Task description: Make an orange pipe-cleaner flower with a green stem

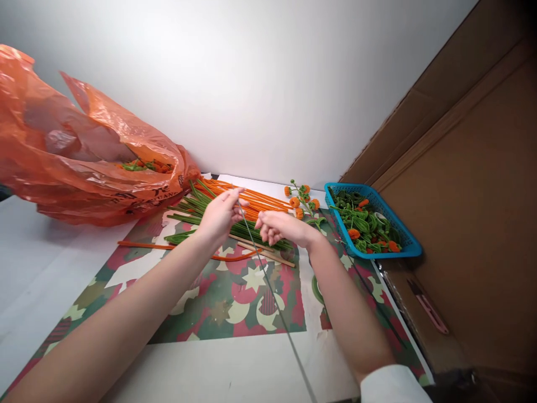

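Note:
My left hand [221, 215] is closed in a pinch at the upper end of a thin, dark green wire [274, 299]. The wire slants down and toward me, past the bottom edge of the view. Close by on the right, my right hand [283, 228] has its fingers curled and thumb pressed in; whatever may be between them is hidden. Under and behind both hands lie bundles of orange pipe cleaners [268, 200] and green pipe cleaners [245, 230]. Just beyond my right hand is a spray of orange pipe-cleaner flowers [305, 200] with green leaves.
An orange plastic bag [100, 162] with flowers inside slumps at the left. On the right, a blue basket [413, 246] holds green and orange pieces. Pink-handled scissors or a cutter [432, 314] lies beside the cardboard wall [474, 151]. Patterned paper [235, 291] covers the table.

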The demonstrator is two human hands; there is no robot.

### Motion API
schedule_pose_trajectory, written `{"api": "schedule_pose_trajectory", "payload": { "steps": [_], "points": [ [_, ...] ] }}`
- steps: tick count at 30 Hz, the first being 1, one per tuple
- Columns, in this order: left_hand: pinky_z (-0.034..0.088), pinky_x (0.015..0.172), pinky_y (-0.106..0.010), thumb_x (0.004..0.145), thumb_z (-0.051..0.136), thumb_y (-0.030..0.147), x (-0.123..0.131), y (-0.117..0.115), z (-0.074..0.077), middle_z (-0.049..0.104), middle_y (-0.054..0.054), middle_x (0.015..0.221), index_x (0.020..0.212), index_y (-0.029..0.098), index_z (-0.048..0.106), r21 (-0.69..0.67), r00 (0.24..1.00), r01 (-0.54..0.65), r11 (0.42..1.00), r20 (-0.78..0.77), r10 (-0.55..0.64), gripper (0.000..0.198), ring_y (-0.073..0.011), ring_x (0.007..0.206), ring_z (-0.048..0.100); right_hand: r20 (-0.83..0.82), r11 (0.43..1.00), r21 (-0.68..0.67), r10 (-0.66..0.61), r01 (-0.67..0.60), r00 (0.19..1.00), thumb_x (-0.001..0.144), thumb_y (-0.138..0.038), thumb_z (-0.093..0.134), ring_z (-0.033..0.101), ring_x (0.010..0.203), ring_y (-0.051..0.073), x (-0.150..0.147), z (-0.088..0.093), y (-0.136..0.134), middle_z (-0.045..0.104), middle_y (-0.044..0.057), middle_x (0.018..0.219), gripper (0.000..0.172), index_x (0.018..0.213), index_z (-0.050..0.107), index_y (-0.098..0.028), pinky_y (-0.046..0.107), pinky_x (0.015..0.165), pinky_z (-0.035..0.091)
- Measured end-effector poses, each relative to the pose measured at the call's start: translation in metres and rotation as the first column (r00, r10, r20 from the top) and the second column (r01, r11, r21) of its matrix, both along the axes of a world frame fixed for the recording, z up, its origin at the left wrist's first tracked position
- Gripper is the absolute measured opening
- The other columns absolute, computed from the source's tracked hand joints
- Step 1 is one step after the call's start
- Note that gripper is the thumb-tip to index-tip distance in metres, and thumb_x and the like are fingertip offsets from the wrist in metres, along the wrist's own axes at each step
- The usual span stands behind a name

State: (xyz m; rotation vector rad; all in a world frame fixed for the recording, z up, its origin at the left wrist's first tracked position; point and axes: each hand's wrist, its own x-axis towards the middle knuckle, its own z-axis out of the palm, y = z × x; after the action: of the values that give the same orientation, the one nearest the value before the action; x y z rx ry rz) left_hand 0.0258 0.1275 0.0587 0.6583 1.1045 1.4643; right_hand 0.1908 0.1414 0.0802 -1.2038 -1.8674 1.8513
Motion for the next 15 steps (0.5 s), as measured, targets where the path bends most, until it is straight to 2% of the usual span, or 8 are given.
{"api": "schedule_pose_trajectory", "payload": {
  "steps": [1, 3, 5, 8, 11, 15],
  "points": [
    [0.039, 0.042, -0.012, 0.082, 0.065, 0.025, -0.008, 0.004, 0.003, 0.061, 0.005, 0.065, 0.092, 0.017, 0.062, 0.03, 0.998, -0.061, 0.998, 0.015, 0.061, 0.013, -0.0023, 0.042, 0.049, -0.038, 0.987, -0.058, 0.148, -0.15, 0.988, 0.094, -0.042, 0.048, 0.053, 0.051, 0.008, -0.001, 0.004, -0.004, 0.061, -0.001, 0.066, 0.028, 0.088, 0.055, -0.016, 0.019, 0.052, 0.041],
    [0.04, 0.043, -0.012, 0.085, 0.062, 0.023, -0.023, 0.01, 0.007, 0.064, 0.005, 0.07, 0.09, 0.018, 0.058, 0.087, 0.982, -0.188, 0.978, 0.023, 0.187, 0.008, -0.0016, 0.042, 0.049, -0.126, 0.907, -0.127, 0.386, -0.401, 0.914, 0.091, -0.041, 0.055, 0.056, 0.052, 0.007, -0.001, 0.008, -0.011, 0.065, 0.0, 0.07, 0.026, 0.096, 0.056, -0.015, 0.019, 0.053, 0.043],
    [0.041, 0.042, -0.012, 0.088, 0.058, 0.021, -0.033, 0.014, 0.007, 0.064, 0.005, 0.072, 0.086, 0.018, 0.054, 0.104, 0.963, -0.269, 0.957, 0.026, 0.268, 0.005, -0.0015, 0.042, 0.051, -0.187, 0.849, -0.162, 0.475, -0.503, 0.86, 0.088, -0.042, 0.059, 0.054, 0.047, 0.007, 0.002, 0.008, -0.013, 0.065, -0.001, 0.066, 0.029, 0.099, 0.056, -0.015, 0.019, 0.05, 0.042],
    [0.041, 0.042, -0.012, 0.091, 0.052, 0.016, -0.041, 0.02, 0.002, 0.063, 0.006, 0.071, 0.086, 0.018, 0.052, 0.091, 0.949, -0.317, 0.944, 0.022, 0.316, 0.006, -0.0014, 0.041, 0.052, -0.154, 0.878, -0.183, 0.419, -0.442, 0.895, 0.087, -0.041, 0.059, 0.049, 0.039, 0.006, 0.01, 0.005, -0.008, 0.062, -0.004, 0.057, 0.03, 0.099, 0.057, -0.014, 0.018, 0.043, 0.039],
    [0.041, 0.04, -0.012, 0.093, 0.047, 0.013, -0.041, 0.023, -0.005, 0.062, 0.007, 0.07, 0.09, 0.018, 0.05, 0.065, 0.941, -0.338, 0.939, 0.002, 0.339, 0.007, -0.0016, 0.04, 0.051, -0.009, 0.939, -0.143, 0.313, -0.312, 0.95, 0.085, -0.038, 0.062, 0.048, 0.037, 0.006, 0.021, 0.007, -0.004, 0.061, -0.004, 0.054, 0.027, 0.094, 0.057, -0.013, 0.017, 0.039, 0.038],
    [0.041, 0.039, -0.011, 0.093, 0.046, 0.009, -0.036, 0.024, -0.01, 0.064, 0.006, 0.07, 0.095, 0.017, 0.046, 0.026, 0.95, -0.309, 0.951, -0.04, 0.31, 0.009, -0.002, 0.038, 0.052, 0.137, 0.98, -0.054, 0.198, -0.193, 0.971, 0.086, -0.035, 0.061, 0.05, 0.038, 0.007, 0.035, 0.017, -0.02, 0.059, -0.004, 0.052, 0.021, 0.086, 0.055, -0.015, 0.017, 0.041, 0.039]
  ]
}}
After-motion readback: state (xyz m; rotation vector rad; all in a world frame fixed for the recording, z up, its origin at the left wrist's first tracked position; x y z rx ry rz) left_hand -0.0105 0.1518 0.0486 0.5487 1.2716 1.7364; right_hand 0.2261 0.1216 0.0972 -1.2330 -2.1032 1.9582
